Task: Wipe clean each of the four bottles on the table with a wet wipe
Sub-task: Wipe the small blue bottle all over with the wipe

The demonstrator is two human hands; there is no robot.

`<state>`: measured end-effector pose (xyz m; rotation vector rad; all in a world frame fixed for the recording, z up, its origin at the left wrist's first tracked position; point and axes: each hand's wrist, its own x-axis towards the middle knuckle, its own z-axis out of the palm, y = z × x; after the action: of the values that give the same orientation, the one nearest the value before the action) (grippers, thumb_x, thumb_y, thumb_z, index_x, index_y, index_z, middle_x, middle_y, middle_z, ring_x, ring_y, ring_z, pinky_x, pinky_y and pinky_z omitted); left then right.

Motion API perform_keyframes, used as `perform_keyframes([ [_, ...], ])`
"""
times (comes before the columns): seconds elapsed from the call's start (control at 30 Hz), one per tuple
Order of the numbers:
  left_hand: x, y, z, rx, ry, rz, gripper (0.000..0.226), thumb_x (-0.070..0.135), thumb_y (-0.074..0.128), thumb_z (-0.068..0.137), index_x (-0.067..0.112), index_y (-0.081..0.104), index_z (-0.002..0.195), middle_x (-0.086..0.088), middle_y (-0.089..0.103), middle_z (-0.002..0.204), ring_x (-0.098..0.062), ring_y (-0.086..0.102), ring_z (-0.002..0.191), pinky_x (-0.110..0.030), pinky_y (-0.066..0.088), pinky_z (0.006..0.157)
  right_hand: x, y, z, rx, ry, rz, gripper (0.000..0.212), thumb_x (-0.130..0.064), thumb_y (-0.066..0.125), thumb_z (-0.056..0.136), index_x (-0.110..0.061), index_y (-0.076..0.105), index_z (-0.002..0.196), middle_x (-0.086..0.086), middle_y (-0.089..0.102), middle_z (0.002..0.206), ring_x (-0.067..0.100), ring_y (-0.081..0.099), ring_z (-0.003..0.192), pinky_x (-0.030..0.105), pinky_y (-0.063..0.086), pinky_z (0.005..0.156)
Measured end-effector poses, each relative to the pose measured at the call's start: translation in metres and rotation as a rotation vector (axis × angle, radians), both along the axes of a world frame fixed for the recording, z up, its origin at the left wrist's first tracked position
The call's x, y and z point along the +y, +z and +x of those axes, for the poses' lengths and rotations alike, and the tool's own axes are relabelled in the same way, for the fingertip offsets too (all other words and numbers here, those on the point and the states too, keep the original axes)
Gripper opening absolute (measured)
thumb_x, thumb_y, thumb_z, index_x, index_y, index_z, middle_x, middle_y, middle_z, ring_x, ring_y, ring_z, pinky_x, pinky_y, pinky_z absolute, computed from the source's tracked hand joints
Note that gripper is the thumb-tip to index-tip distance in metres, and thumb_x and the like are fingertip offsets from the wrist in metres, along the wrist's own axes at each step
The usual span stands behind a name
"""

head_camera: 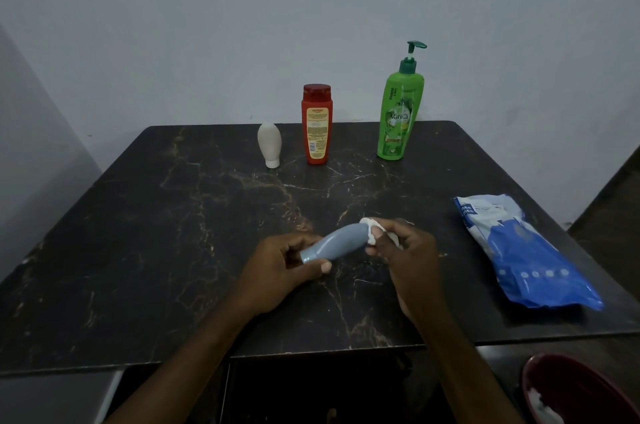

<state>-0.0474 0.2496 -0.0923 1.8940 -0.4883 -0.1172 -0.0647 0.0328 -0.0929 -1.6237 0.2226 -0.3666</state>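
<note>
Nearest, a dark red bowl (575, 389) shows past the near right corner of the dark marble table (166, 250). Over the table's front middle the left hand (284, 271) grips the narrow neck of a grey bottle (334, 243), whose long axis runs from near left to far right, wide base pointing right, where the right hand (405, 250) pinches a white wet wipe (367, 223) against it. Right of them lies a blue wipe pack (526, 250) marked "mee mee", and at the far edge stand a white bottle (269, 144) on its cap, a red bottle (316, 125) with small unreadable print, and a green pump bottle (398, 111) reading "Vatika" and "Henna"
</note>
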Motion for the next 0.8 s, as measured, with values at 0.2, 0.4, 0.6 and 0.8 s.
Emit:
perform_keyframes([
  [0.2, 0.0, 0.003, 0.001, 0.128, 0.009, -0.259, 0.028, 0.009, 0.066, 0.095, 0.002, 0.067, 0.122, -0.013, 0.077, 0.107, -0.029, 0.076, 0.101, -0.03, 0.061, 0.086, 0.006, 0.025, 0.005, -0.035, 0.089, 0.043, 0.018, -0.007, 0.066, 0.089, -0.02, 0.071, 0.101, -0.003, 0.075, 0.091, 0.013, 0.072, 0.078, 0.021, 0.057, 0.065],
  [0.4, 0.0, 0.003, 0.001, 0.124, 0.042, -0.276, 0.027, 0.013, 0.063, 0.098, 0.001, 0.065, 0.122, -0.012, 0.077, 0.109, -0.028, 0.075, 0.104, -0.036, 0.061, 0.09, 0.044, 0.023, -0.005, -0.004, 0.064, 0.214, 0.012, -0.013, 0.071, 0.087, -0.025, 0.072, 0.085, -0.008, 0.075, 0.079, 0.009, 0.072, 0.071, 0.017, 0.054, 0.06],
  [0.6, -0.002, 0.002, 0.001, 0.028, 0.123, -0.187, 0.02, 0.023, 0.062, 0.099, 0.006, 0.07, 0.107, -0.013, 0.075, 0.091, -0.026, 0.075, 0.085, -0.031, 0.061, 0.071, 0.073, 0.019, -0.015, 0.094, 0.108, 0.315, 0.007, -0.011, 0.069, 0.089, -0.008, 0.075, 0.088, 0.011, 0.075, 0.08, 0.029, 0.073, 0.078, 0.041, 0.06, 0.073],
  [0.8, -0.004, 0.003, -0.001, 0.032, 0.092, -0.126, 0.025, 0.029, 0.06, 0.099, 0.006, 0.068, 0.104, -0.013, 0.075, 0.091, -0.026, 0.076, 0.084, -0.041, 0.064, 0.074, 0.062, 0.028, -0.015, 0.147, 0.096, 0.343, 0.004, -0.007, 0.07, 0.086, -0.008, 0.074, 0.089, 0.007, 0.076, 0.078, 0.018, 0.072, 0.07, 0.032, 0.06, 0.069],
])
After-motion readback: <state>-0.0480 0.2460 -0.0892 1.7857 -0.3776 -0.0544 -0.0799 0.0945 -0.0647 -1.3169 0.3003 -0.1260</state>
